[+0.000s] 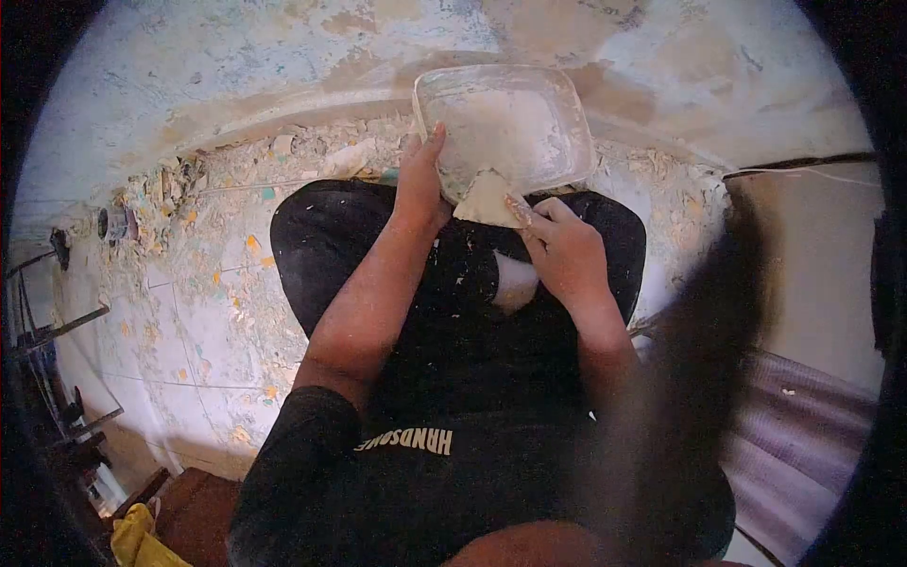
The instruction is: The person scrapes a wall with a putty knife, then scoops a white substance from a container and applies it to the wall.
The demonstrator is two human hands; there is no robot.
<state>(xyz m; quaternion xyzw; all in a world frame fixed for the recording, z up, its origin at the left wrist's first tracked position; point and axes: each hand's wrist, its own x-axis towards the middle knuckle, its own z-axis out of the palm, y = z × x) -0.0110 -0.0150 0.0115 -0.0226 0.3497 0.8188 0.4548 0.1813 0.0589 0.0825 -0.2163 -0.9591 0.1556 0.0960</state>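
A translucent plastic tub point(582, 132) with rounded corners is tilted above my lap, smeared inside with whitish paste. My left hand point(422, 184) grips its near left side; the thumb lies along the outside and the other fingers are mostly hidden. In my right hand point(570, 248) is a putty knife point(485, 200), its wide blade coated with pale putty. The blade is at the tub's near edge, pointing away from me. My fingers are closed round the handle, which is largely covered.
Scraped-off paint flakes point(350, 156) litter the tiled floor point(189, 331) along the patchy wall point(283, 57). A yellow cloth point(142, 537) lies at lower left, near a dark metal rack point(71, 331). Corrugated sheeting point(803, 444) stands at right. A dark blurred shape crosses the right side.
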